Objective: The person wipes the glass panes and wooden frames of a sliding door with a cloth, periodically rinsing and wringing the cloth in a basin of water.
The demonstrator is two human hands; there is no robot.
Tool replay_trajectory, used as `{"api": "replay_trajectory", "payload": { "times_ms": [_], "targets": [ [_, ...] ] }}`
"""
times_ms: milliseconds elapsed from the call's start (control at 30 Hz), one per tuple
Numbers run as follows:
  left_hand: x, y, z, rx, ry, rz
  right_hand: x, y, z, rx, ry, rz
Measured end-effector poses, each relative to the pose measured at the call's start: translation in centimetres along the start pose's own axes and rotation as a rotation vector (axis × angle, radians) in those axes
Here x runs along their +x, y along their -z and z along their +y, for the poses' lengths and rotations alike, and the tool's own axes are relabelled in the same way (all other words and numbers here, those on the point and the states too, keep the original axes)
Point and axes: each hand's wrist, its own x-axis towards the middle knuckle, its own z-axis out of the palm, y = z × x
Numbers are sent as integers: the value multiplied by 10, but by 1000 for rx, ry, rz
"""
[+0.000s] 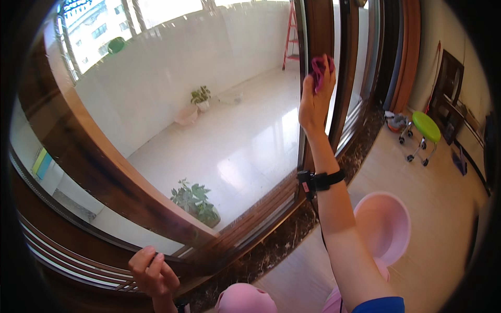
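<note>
My right hand (pixel 319 99) presses a crumpled purple cloth (pixel 321 74) against the brown upright frame (pixel 319 23) of a sliding glass door. A black band with a small device (pixel 309 184) is strapped around my right forearm. My left hand (pixel 154 272) is low at the left, in front of the lower door frame, its fingers loosely curled and apart. I see nothing held in it. Between my hands spreads the large glass pane (pixel 235 152), with faint streaks near its top.
Beside my right arm a pink basin (pixel 381 227) stands on the floor, partly hidden. A green-topped wheeled stool (pixel 426 127) is farther right. Along the door runs a dark stone sill (pixel 270 244). Behind the glass are potted plants (pixel 193 199) and a red ladder (pixel 291 39).
</note>
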Motion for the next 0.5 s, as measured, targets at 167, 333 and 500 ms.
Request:
{"api": "replay_trajectory", "payload": {
  "times_ms": [167, 333, 500],
  "targets": [
    [-24, 10, -4, 87, 32, -58, -184, 30, 67, 72, -499, 44],
    [-53, 8, -7, 175, 72, -133, -395, 75, 172, 167, -1215, 178],
    [-70, 29, -14, 262, 144, -122, -450, 112, 252, 438, -1771, 294]
  ]
}}
